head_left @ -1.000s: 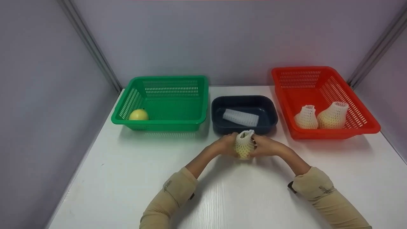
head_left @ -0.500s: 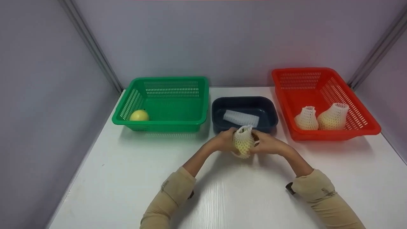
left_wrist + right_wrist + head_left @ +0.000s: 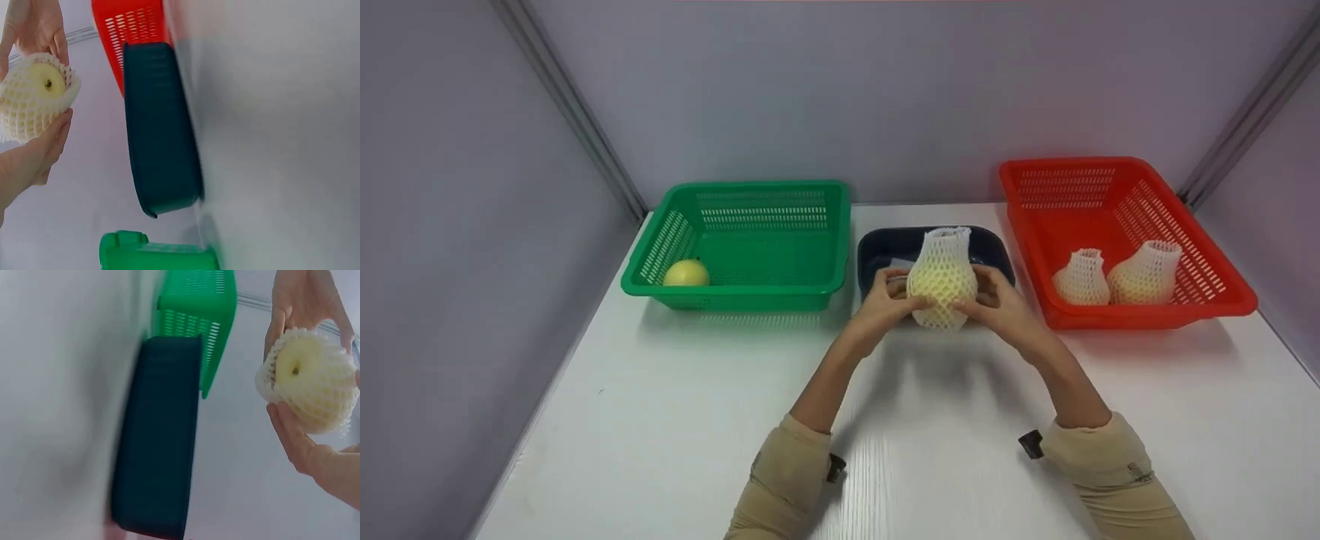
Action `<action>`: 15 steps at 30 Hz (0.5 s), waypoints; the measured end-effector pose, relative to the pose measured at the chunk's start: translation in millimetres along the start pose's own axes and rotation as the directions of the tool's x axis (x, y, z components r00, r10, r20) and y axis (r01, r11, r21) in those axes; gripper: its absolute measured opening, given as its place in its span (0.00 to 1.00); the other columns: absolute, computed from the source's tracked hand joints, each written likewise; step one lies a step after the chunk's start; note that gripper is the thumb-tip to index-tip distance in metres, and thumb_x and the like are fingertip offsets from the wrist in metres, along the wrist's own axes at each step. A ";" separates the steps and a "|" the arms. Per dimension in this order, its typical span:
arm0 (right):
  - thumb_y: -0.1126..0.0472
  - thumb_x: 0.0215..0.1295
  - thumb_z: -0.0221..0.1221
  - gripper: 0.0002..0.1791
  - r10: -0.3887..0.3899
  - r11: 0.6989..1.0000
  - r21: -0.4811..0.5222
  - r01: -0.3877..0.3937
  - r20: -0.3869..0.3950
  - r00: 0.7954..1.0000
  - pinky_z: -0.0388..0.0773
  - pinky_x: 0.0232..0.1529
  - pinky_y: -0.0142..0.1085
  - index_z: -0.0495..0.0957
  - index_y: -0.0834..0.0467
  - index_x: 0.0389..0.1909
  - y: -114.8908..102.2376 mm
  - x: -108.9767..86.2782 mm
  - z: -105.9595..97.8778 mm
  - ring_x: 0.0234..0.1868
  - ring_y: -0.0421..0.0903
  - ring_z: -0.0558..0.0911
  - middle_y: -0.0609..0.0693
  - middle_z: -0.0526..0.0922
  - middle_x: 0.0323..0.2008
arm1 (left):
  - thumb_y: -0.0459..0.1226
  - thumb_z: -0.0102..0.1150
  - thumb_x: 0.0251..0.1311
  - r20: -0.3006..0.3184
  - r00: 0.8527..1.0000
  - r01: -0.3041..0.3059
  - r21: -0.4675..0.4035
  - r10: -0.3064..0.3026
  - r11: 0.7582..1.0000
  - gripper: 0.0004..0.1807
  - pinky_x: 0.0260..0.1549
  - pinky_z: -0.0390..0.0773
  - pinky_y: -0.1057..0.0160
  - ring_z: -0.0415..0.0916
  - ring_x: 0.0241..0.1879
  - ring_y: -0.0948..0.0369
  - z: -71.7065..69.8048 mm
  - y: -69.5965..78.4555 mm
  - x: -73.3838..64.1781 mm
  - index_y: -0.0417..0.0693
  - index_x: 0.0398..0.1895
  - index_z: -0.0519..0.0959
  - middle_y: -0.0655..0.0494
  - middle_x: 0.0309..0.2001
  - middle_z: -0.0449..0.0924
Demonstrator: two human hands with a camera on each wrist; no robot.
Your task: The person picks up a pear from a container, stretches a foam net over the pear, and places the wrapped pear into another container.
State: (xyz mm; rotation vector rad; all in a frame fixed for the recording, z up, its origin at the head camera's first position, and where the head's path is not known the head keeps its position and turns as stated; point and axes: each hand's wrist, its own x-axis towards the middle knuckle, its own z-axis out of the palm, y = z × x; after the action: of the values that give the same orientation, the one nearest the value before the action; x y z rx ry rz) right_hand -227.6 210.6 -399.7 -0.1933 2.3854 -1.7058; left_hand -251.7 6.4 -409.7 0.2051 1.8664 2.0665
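The left hand and the right hand held one net-wrapped fruit between them, the grip of each clamped on it from its own side, with both thumbs on the near face and the other fingers bent round the flanks. The fruit was pale yellow, its white foam net gathered into a narrow neck that pointed upward in the head view. Both wrist views showed it raised off the worktop, and showed a bare patch of its skin with a small dark spot in the middle. From the head it covered part of a dark blue tray, where the corner of a white foam piece showed behind the left fingers. To the left of the tray stood a green basket with a yellow fruit in its near left corner. To the right was a red basket, in which a smaller wrapped fruit and a larger wrapped fruit sat side by side near the front wall. Beige sleeves covered the forearms.
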 end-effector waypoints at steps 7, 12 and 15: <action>0.43 0.60 0.57 0.42 -0.071 0.997 0.034 0.074 -0.084 0.994 0.62 0.58 0.44 0.52 0.60 0.68 -16.0 -3.7 -1.9 0.63 0.51 0.61 0.55 0.59 0.65 | 0.34 0.62 0.54 -0.104 0.990 -0.114 -0.251 0.090 0.961 0.29 0.50 0.69 0.61 0.69 0.51 0.56 12.2 1.6 -1.8 0.41 0.56 0.60 0.47 0.53 0.67; 0.46 0.65 0.52 0.36 -0.123 0.986 0.097 0.133 -0.098 0.987 0.62 0.58 0.45 0.55 0.61 0.67 -22.5 -5.0 -1.0 0.58 0.51 0.67 0.54 0.62 0.63 | 0.38 0.61 0.55 -0.171 0.976 -0.181 -0.311 0.133 0.933 0.28 0.51 0.69 0.61 0.70 0.50 0.56 15.1 1.3 0.0 0.39 0.57 0.63 0.46 0.52 0.68; 0.47 0.66 0.52 0.34 -0.139 0.979 0.134 0.153 -0.104 0.985 0.63 0.58 0.47 0.56 0.61 0.66 -24.8 -5.4 1.2 0.55 0.52 0.70 0.54 0.63 0.62 | 0.43 0.61 0.56 -0.208 0.967 -0.197 -0.253 0.146 0.947 0.29 0.51 0.68 0.60 0.71 0.50 0.57 13.9 1.4 -1.6 0.39 0.59 0.66 0.49 0.51 0.70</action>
State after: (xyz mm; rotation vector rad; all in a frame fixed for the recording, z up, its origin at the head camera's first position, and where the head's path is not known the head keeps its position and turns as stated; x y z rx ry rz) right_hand -222.3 202.7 -376.2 -0.2787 2.3547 -1.9842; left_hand -245.8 18.7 -406.4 0.1109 1.6898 2.5130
